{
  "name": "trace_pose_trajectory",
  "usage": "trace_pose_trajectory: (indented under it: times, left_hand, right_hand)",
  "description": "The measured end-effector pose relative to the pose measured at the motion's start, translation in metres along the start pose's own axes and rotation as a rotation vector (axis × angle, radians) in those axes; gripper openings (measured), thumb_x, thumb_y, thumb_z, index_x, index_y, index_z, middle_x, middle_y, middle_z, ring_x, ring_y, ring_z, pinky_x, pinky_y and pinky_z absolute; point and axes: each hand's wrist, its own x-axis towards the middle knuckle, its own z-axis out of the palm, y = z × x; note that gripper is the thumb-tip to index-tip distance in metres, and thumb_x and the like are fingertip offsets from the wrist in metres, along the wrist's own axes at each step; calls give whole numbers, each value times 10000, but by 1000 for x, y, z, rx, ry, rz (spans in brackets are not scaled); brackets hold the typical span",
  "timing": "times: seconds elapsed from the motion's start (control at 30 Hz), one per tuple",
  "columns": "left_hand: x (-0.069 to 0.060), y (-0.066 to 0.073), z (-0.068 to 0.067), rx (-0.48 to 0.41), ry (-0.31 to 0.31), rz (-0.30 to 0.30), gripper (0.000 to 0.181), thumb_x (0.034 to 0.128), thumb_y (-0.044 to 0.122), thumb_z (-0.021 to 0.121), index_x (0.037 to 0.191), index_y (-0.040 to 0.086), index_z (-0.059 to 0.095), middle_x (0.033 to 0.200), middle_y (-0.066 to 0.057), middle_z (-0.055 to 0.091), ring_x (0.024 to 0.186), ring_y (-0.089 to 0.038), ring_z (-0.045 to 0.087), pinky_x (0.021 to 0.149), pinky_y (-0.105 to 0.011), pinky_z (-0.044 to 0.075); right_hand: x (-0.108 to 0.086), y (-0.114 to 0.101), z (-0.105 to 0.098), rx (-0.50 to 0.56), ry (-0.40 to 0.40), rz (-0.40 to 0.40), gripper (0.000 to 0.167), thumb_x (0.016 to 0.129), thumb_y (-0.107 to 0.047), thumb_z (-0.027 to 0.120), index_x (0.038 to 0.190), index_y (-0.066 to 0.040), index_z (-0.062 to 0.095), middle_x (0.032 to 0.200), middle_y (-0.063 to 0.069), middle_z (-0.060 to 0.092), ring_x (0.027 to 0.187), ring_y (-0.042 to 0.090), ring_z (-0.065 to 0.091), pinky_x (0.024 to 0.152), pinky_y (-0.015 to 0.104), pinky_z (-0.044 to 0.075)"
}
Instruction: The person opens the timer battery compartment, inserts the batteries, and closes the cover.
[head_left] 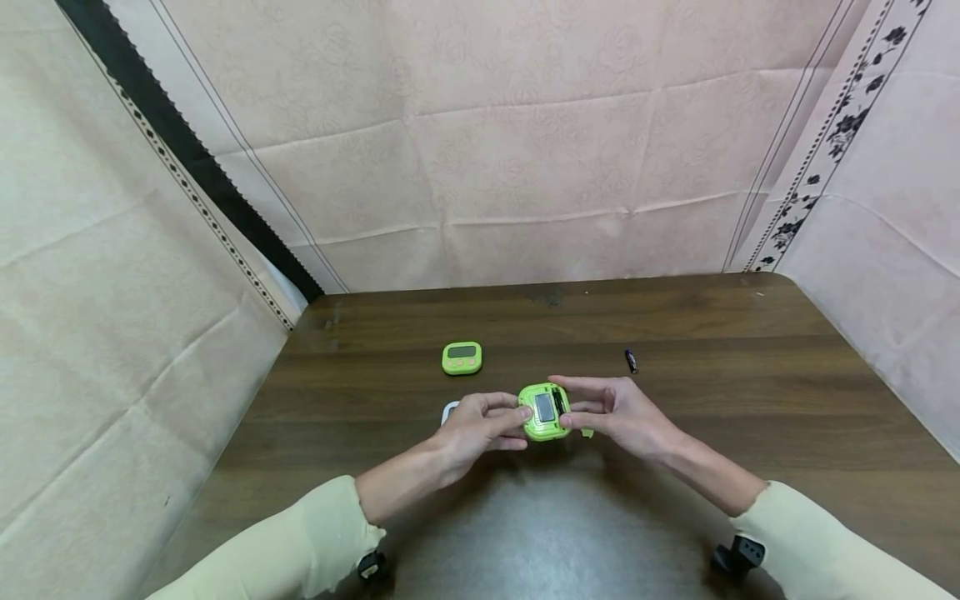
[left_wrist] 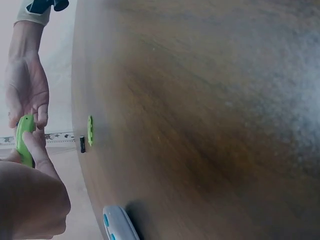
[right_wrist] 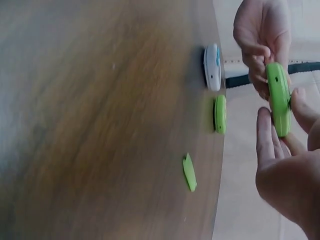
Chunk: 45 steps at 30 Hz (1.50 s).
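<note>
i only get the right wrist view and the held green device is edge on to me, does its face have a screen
Observer: Yes, the head view shows a grey screen on the held green device.
Operator: anything else on that face
Observer: There is a dark recess beside the screen, on the side nearer the right hand.
Operator: any small loose part i'm missing
Observer: Yes, a small dark cylinder, probably a battery, lies beyond the right hand.
</note>
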Motion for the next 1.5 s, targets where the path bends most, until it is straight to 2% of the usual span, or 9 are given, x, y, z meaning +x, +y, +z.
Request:
trace_pose_trajectory:
  times: [0.1,0.3,0.43,0.53,0.73,0.87,1.03,1.27,1.5]
  left_hand:
    - [0,1,2,6,4,17,331,1025,89,720,1285,-93,627,1094,-150,760,879,-189,733,844,-339,665]
    - [-2,3,5,51,-5,68,285,1021,59,714,1257,-83,640,1107,-160,769,855,-202,740,829,-356,671]
    - [-2,1,5,94,-20,102,273,1024,33,703,1261,-84,635,1133,-189,762,904,-197,750,853,-363,667]
    - [-1,-1,3,126,-7,136,264,1020,11,702,1257,-87,640,1149,-213,757,939,-198,755,866,-363,664]
    - [0,-4,-5,179,36,171,246,1010,-2,710,1239,-75,660,1129,-197,763,949,-210,758,872,-367,662]
    - [-1,-4,-9,201,36,174,242,1012,-5,706,1237,-79,656,1124,-188,764,954,-212,756,872,-368,662]
    - [-1,-5,-10,206,38,176,246,1004,-13,714,1230,-90,659,1111,-185,766,938,-199,756,862,-367,665]
    - [0,-5,-8,201,45,172,239,1001,-12,718,1224,-82,668,1108,-179,767,932,-198,760,855,-369,667]
    - [1,-5,-8,208,38,171,243,1005,-5,717,1229,-84,665,1109,-183,766,930,-203,761,854,-368,667]
  right_hand:
    - [-2,-3,5,-9,68,28,605,968,-95,796,1510,19,554,1393,206,668,1144,244,739,934,401,638]
    - [-5,-9,10,-22,188,91,513,948,-138,826,1425,-41,666,1330,157,715,1134,213,731,909,312,632]
    - [-5,-9,5,-41,188,72,449,973,-157,803,1392,-41,693,1324,139,724,1163,189,721,949,273,609]
    - [-4,-6,-2,-81,177,48,419,995,-182,780,1380,-39,698,1341,116,722,1194,185,707,976,232,582]
    - [-4,8,-19,-152,165,83,491,977,-141,796,1413,26,645,1382,199,681,1249,351,670,949,207,583]
    - [-5,18,-26,-291,137,124,529,945,-129,829,1404,51,639,1337,220,688,1184,358,664,892,215,579]
    - [-3,30,-30,-484,105,89,544,893,-122,879,1352,75,663,1223,169,696,1020,283,627,801,271,557]
    - [1,37,-28,-648,149,16,518,815,-127,943,1248,63,730,1095,111,671,915,236,585,738,277,515]
    - [3,40,-24,-737,166,-50,438,780,-135,967,1145,5,769,1082,89,663,919,239,586,745,304,513]
